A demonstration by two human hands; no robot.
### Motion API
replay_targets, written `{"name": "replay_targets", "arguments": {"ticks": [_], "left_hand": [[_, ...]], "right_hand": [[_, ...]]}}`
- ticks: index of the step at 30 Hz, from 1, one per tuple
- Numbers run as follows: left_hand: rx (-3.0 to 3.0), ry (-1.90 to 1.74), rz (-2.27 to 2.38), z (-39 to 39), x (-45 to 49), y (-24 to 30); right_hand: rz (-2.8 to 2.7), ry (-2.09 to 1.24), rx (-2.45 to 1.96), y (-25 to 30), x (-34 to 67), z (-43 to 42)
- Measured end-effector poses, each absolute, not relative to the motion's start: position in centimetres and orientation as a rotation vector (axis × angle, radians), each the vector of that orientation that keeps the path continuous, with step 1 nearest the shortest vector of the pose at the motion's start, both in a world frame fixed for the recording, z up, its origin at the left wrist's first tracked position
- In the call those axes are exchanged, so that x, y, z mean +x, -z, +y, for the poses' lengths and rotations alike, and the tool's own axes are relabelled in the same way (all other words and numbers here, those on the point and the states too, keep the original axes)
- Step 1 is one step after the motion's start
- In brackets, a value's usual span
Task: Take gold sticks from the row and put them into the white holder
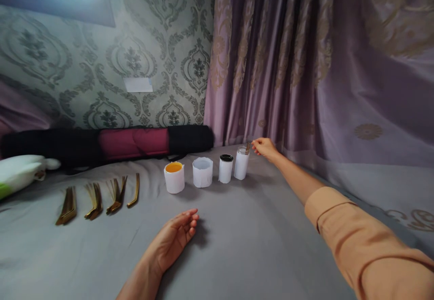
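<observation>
At the far right of a row of white-wrapped containers stands a tall clear-rimmed jar [241, 164]. My right hand [264, 148] is closed in a pinch beside its mouth, on a thin golden-brown piece [248, 147] that looks like a straw; its lower part is hidden. Left of the jar are a black-rimmed container [225, 169], a wide one with a pale inside [202, 173] and one with an orange inside [174, 178]. Nearer to me, my left hand [176, 236] rests open, fingers loosely curled, holding nothing.
Bent golden straws lie on the grey sheet [237, 245] at left: a single straw [134, 191] and three bundles, the leftmost bundle [67, 207] farthest away. A black and maroon roll [135, 142] lies along the wall. A purple curtain [271, 64] hangs behind the jar. A white plush [20, 171] is at left.
</observation>
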State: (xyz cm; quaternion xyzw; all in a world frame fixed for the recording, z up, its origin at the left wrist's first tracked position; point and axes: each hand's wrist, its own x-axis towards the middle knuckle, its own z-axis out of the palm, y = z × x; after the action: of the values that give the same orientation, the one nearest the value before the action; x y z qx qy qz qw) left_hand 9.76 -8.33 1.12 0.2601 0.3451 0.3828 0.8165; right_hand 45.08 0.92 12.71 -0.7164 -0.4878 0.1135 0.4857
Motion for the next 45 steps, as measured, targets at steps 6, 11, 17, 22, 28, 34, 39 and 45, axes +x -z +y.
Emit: {"name": "replay_targets", "arguments": {"ticks": [6,11,17,22,28,34,39,45], "left_hand": [[0.554,-0.818,0.734,-8.5,9.8,-1.2],[0.545,-0.822,0.741,-8.5,9.8,-1.4],[0.54,-0.815,0.73,-8.3,9.9,-1.3],[0.539,-0.818,0.729,-8.3,9.8,-1.1],[0.539,-0.823,0.695,-8.3,9.8,-1.1],[0.513,-0.835,0.666,-8.4,9.8,-1.3],[0.491,-0.843,0.633,-8.2,9.7,-1.2],[0.487,-0.839,0.617,-8.0,9.7,-1.2]], "right_hand": [[-1.199,-0.334,-1.705,-12.9,44.7,0.6],[-1.181,-0.362,-1.678,-13.1,44.4,0.5],[-1.116,-0.375,-1.68,-12.9,44.5,0.0],[-1.06,-0.405,-1.655,-12.9,44.1,-1.3],[-0.964,-0.463,-1.616,-12.5,43.0,-3.2],[-0.858,-0.608,-1.534,-10.8,41.2,-4.9],[-0.776,-0.775,-1.417,-9.1,38.7,-5.8],[-0.821,-0.963,-1.407,-6.7,34.5,-6.7]]}}
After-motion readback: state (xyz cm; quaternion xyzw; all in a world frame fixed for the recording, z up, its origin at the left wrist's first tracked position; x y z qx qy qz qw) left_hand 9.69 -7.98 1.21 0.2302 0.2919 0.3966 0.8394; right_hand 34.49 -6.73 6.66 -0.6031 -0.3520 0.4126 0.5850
